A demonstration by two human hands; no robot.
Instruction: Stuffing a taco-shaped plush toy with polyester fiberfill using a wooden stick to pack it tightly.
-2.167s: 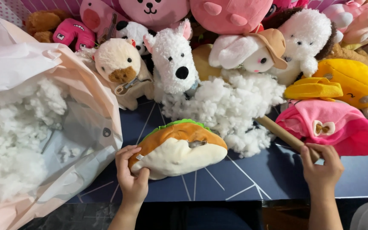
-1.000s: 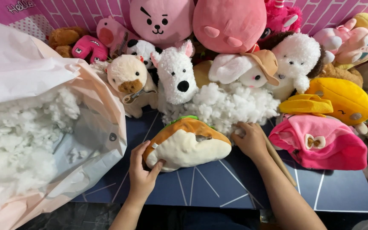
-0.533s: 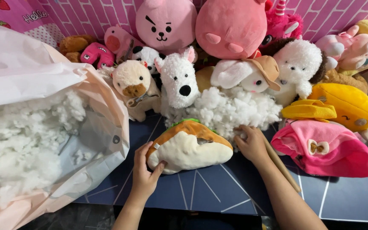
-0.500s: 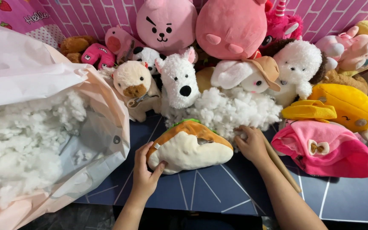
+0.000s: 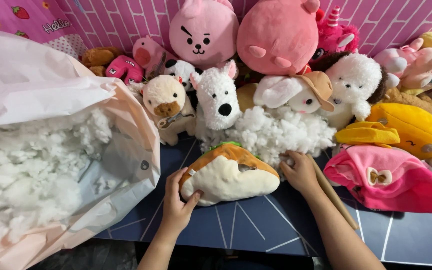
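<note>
Bright, even overhead light; soft shadows under plush toys; sharp focus centre, slight wide-angle stretching at edges.

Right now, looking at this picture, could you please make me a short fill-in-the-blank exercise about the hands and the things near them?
1. The left hand grips the end of the sandwich-shaped plush toy, which lies on the dark ____ table.
2. The right hand touches the loose pile of ____ stuffing.
3. A wooden ____ lies beside the right forearm.
4. More stuffing fills the big bag on the ____ side.

Missing words: blue; white; stick; left
</note>
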